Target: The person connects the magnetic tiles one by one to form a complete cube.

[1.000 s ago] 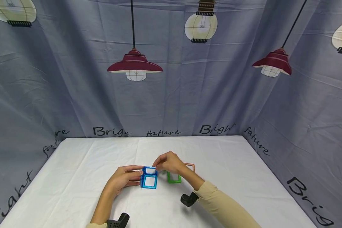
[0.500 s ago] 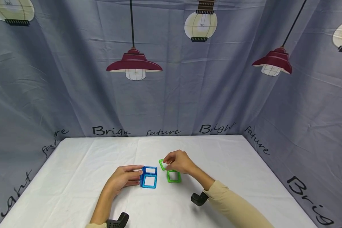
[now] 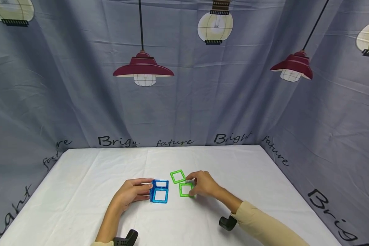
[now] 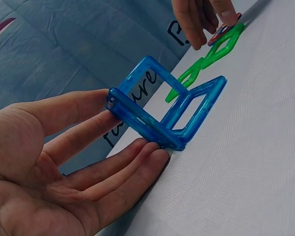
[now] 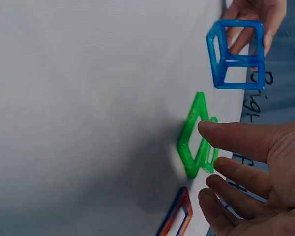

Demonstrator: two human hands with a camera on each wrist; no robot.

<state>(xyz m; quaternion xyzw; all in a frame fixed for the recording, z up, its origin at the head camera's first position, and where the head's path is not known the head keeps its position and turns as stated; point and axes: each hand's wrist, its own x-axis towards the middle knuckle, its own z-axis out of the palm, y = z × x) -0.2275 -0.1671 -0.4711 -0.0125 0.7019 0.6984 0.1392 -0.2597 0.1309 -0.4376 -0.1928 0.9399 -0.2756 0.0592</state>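
Between the two hands, nearer the left one, three blue square magnetic-tile frames (image 3: 161,188) meet as an open corner: one lies flat on the white tablecloth (image 3: 80,198), one stands along its far edge, and one stands along its left edge. The left hand (image 3: 132,193) is at the outer side of that left wall, holding it with the thumb and fingertips, which are spread along it; the left wrist view shows the tips against its edges and the palm turned toward it.

To the right of the blue corner and apart from it lie two green square frames. The nearer green frame (image 3: 180,190) sits nearly square to the person, while the farther green frame (image 3: 172,178) is turned askew just beyond it; whether their edges touch is hard to tell. Just right of both is the right hand (image 3: 203,184), its thumb and fingers parted and gripping nothing. Its thumb is by the nearer frame and its index finger by the farther one; contact is unclear. An orange-red frame (image 5: 179,216) lies beside the green pair, covered by the right hand in the head view.

Farther out, both forearms wear beige sleeves (image 3: 264,222) and black wrist cameras (image 3: 126,238). Behind the table hangs a grey-blue curtain (image 3: 172,112) printed with dark red pendant lamps (image 3: 143,66) and black lettering.
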